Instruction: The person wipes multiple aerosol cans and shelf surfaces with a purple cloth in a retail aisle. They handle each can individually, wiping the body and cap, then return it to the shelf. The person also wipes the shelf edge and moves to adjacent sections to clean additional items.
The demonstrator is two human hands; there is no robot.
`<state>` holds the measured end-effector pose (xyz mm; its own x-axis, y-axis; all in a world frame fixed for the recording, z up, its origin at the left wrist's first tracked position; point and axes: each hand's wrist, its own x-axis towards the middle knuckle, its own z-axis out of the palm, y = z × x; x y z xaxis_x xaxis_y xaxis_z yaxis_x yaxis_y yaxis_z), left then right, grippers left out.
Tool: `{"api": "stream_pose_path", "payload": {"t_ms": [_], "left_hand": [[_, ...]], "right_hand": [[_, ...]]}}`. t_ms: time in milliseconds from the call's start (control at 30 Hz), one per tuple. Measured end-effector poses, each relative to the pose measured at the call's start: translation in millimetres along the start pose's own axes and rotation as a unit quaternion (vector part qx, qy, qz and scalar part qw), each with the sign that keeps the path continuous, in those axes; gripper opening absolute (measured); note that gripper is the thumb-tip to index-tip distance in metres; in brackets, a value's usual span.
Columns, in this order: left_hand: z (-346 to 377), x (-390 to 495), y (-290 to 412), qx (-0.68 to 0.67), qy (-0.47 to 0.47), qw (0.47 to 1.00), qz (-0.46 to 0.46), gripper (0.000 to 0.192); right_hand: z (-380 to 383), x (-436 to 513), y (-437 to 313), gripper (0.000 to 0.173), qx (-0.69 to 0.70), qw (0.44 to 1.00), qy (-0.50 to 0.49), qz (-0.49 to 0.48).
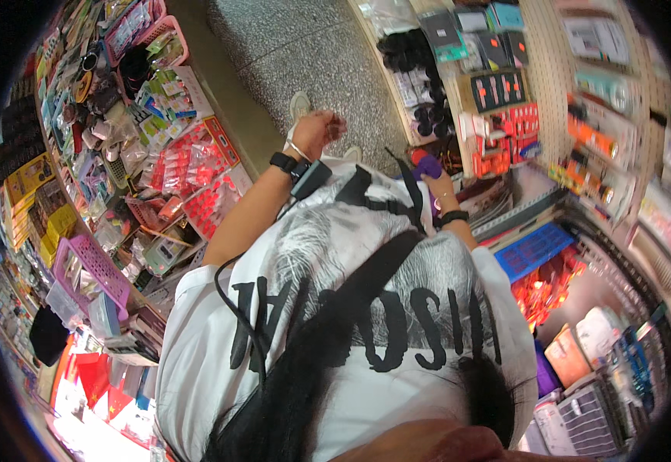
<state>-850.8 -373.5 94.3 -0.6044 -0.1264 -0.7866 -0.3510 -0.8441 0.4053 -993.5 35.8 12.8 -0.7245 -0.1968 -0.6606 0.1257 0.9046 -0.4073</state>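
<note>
My left hand (319,133) hangs in front of the white printed shirt, above the speckled floor. Its fingers are loosely bent and slightly blurred, with nothing seen in them. A dark watch and a pale bangle are on that wrist, and a small dark grey device (312,180) with a cable lies beside the forearm. At the right side of the body, my right hand (440,183) grips a purple item (428,167), with a round red part beside it. What the item is cannot be told, as the hand and shirt hide part of it. The right wrist bears a black band.
Shelves of packaged goods (179,167) line the left, with a pink plastic basket (165,37) and a purple one (94,271). A pegboard rack (549,86) with hanging packs stands at right. Below it are a blue tray (535,251) and folded goods. Speckled floor (278,43) runs between.
</note>
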Motion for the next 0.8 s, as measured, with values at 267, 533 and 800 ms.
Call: {"api": "stream_pose_path", "payload": {"t_ms": [267,533,800], "left_hand": [[-42.1,42.6,37.6,-0.052,0.010,0.996,-0.072,0.034],[-50.9,74.3,48.6,0.032,-0.037,0.991,-0.128,0.062],[-54.0,136.5,38.5,-0.097,0.010,0.989,-0.113,0.055]], "right_hand": [[16.1,37.1,-167.4,0.056,-0.090,0.990,-0.062,-0.086],[60.7,60.8,-333.3,0.052,-0.086,0.971,-0.123,-0.185],[114.1,75.0,-351.8,0.067,0.000,0.940,-0.257,-0.222]]}}
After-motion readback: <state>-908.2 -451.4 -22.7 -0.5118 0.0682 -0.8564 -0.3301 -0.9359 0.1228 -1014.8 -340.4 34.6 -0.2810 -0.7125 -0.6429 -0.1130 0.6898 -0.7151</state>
